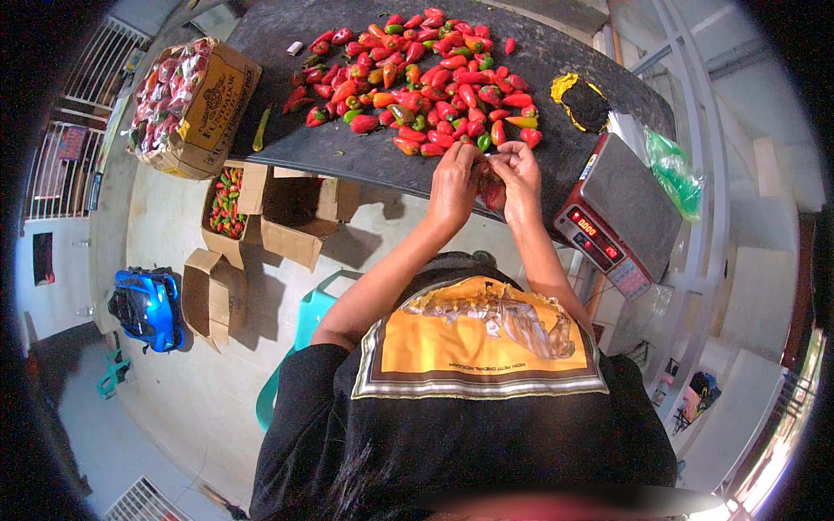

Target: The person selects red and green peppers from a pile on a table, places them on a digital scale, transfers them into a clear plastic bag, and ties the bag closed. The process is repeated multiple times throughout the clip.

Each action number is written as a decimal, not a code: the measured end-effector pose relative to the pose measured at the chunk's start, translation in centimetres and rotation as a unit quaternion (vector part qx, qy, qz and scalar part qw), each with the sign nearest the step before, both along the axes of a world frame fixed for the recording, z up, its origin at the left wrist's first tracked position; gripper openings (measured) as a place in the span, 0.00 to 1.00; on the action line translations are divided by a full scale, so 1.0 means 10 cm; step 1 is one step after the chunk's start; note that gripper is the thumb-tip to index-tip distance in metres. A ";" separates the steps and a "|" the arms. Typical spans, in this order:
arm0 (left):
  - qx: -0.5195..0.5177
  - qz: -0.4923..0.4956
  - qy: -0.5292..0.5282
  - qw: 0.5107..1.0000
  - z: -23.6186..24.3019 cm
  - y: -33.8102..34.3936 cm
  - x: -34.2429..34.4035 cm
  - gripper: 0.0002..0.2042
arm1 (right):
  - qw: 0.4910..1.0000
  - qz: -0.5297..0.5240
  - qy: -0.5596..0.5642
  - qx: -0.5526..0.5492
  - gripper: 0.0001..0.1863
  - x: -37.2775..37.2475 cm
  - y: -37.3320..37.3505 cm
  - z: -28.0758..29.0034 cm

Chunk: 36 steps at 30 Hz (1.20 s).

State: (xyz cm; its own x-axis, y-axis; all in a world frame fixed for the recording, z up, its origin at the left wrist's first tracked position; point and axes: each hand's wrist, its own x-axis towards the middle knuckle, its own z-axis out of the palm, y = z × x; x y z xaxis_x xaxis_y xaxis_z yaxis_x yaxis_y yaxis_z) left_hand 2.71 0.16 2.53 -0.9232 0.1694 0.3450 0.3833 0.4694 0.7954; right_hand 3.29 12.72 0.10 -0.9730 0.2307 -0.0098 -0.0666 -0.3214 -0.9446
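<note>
At the table's near edge, my left hand (pixel 454 184) and my right hand (pixel 519 181) are close together, fingers pinched. Between and just below them hangs a small clear plastic bag (pixel 492 193) with something red inside, probably peppers. Both hands grip its upper part; the fingertips partly hide it. Right beyond my hands, a wide heap of peppers (pixel 434 87), mostly red with some green and orange, covers the middle of the dark table (pixel 365 156).
A digital scale (pixel 621 204) stands to the right, beside a green plastic bag (pixel 673 174) and a yellow-and-black bundle (pixel 580 102). On the left sits a carton (pixel 221 108) of bagged peppers. Open cartons (pixel 300 234), a blue backpack (pixel 149 308) and a teal stool (pixel 313 317) are below.
</note>
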 end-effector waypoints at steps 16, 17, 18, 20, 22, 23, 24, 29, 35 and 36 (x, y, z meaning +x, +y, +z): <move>-0.014 0.016 0.057 0.998 0.11 -0.16 -0.33 0.11 | 0.911 0.092 0.096 0.391 0.14 -0.21 -0.02 -0.02; -0.012 0.014 0.058 0.998 0.07 -0.16 -0.32 0.11 | 0.921 0.105 0.082 0.367 0.14 -0.20 0.00 -0.11; -0.010 0.015 0.060 0.998 0.04 -0.17 -0.32 0.10 | 0.929 0.120 0.071 0.343 0.14 -0.19 0.00 -0.12; -0.026 0.024 0.056 0.998 -0.06 -0.10 -0.28 0.10 | 0.946 0.166 0.024 0.277 0.16 -0.16 0.10 -0.20; -0.019 0.013 0.065 0.998 -0.13 0.01 -0.24 0.09 | 0.957 0.191 -0.021 0.218 0.16 -0.11 0.22 -0.34; -0.045 0.034 0.043 0.997 -0.26 0.04 -0.19 0.09 | 0.958 0.214 -0.053 0.183 0.17 -0.05 0.25 -0.33; -0.069 0.049 0.024 0.996 -0.38 0.09 -0.19 0.09 | 0.965 0.217 -0.065 0.134 0.18 -0.02 0.28 -0.39; -0.068 0.066 -0.002 0.995 -0.40 0.13 -0.10 0.07 | 0.960 0.213 -0.165 0.074 0.18 0.03 0.40 -0.76; 0.082 0.126 -0.046 0.988 -0.55 -0.28 -0.42 0.19 | 0.984 0.129 -0.103 -0.072 0.11 -0.36 0.05 -0.49; 0.200 0.107 -0.171 0.959 -0.58 -0.39 -0.47 0.30 | 0.987 0.109 -0.083 -0.082 0.10 -0.49 -0.06 -0.38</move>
State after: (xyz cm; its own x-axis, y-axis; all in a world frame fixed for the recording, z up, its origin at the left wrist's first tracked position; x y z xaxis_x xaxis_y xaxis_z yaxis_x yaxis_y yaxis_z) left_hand -2.00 -3.75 -3.22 -0.9928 -0.1192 0.0136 -0.0032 0.1396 0.9902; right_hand -1.62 12.13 -3.65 -0.9811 -0.0013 -0.1937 0.1726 -0.4602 -0.8709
